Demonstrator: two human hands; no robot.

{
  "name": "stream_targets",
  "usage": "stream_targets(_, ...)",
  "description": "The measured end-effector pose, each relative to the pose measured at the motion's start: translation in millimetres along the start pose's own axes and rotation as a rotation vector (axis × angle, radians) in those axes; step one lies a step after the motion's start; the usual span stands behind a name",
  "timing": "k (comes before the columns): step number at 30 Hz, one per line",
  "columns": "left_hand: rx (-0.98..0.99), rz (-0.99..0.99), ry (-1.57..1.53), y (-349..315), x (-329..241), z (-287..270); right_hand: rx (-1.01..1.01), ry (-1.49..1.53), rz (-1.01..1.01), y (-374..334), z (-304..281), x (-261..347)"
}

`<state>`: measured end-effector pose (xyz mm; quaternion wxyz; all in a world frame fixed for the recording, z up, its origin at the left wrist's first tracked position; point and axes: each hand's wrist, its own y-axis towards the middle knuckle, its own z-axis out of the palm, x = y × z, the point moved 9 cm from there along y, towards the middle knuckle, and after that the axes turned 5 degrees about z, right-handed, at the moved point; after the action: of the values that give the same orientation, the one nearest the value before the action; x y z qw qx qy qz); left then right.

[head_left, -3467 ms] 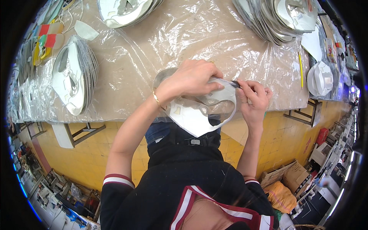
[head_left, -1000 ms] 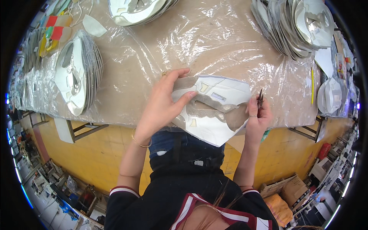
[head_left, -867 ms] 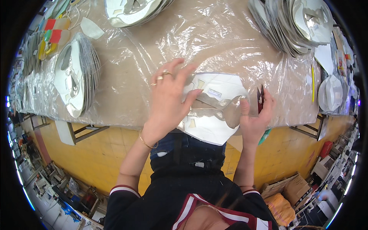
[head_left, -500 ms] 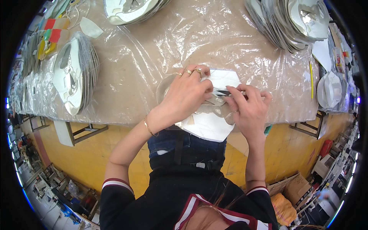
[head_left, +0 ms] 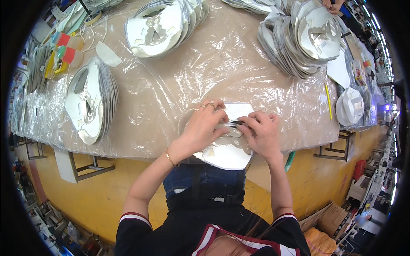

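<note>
A white and grey shoe upper [head_left: 226, 158] lies flat at the near edge of the table, under both my hands. My left hand [head_left: 204, 123] bends over its left side, fingers closed on the material near the middle opening. From the right, my right hand [head_left: 262, 133] pinches a small dark tool [head_left: 236, 122] with a pale metal tip, perhaps thread snips. Its tip lies at the middle of the upper, close to my left fingertips. The fingers partly hide the tool and the spot it touches.
Stacked shoe uppers stand at left [head_left: 87, 106], far middle [head_left: 158, 30] and far right [head_left: 316, 34]. Clear plastic [head_left: 171, 81] covers the table. A yellow pencil [head_left: 328, 101] lies right; red-banded bottles [head_left: 70, 55] stand far left. Another person's hand [head_left: 335, 6] shows at far right.
The view has tilted, so the table and stacks sit lower in it. My right hand has come nearer my left, and less of the tool shows between them.
</note>
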<state>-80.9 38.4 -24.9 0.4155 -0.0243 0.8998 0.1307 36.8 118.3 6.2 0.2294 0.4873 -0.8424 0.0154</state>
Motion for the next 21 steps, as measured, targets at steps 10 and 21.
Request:
stream_targets(10, -0.015, -0.001, -0.012, -4.0, 0.1, -1.4, 0.02, -0.066, -0.027, 4.6, -0.9, 7.3)
stream_targets(21, -0.008, -0.004, -0.032, -4.5, 4.3, 0.8, 0.056, 0.005, -0.052, 6.8, 5.9, 5.9)
